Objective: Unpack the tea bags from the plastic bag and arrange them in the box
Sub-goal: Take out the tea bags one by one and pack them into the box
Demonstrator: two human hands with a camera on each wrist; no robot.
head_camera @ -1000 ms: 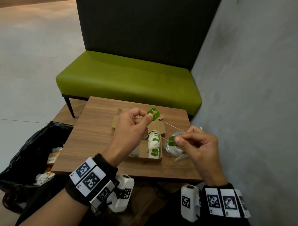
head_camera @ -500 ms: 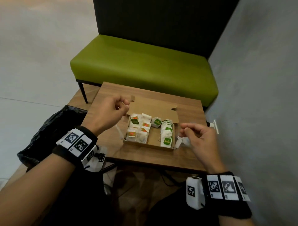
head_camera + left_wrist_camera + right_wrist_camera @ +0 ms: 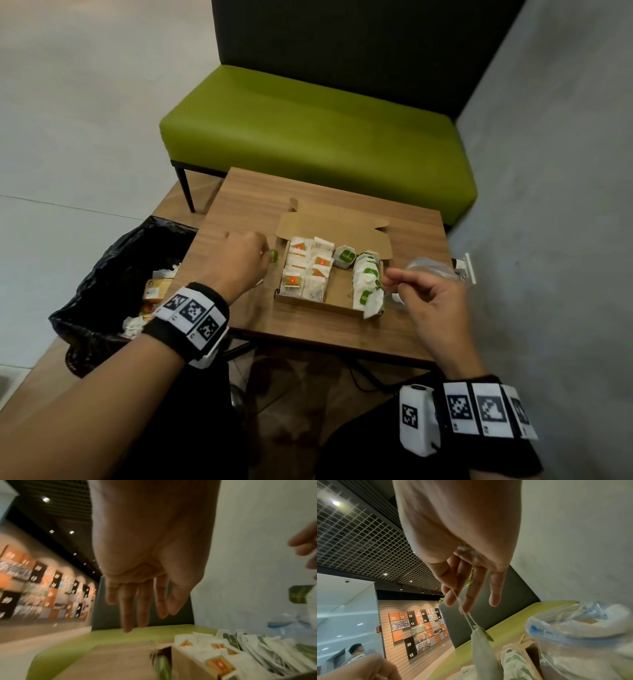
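Right hand [image 3: 462, 574] pinching a string, tea bag [image 3: 481, 649] dangling just above the box [image 3: 329, 305] at its right edge. Left hand [image 3: 236, 263] beside the box, fingers relaxed, apparently empty. Risk: swinging bag landing outside, or string snagging neighbours.

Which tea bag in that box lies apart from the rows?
The hexagonal green-labelled tea bag, alone near the box's back wall, between the orange-tagged rows and the green-tagged row.
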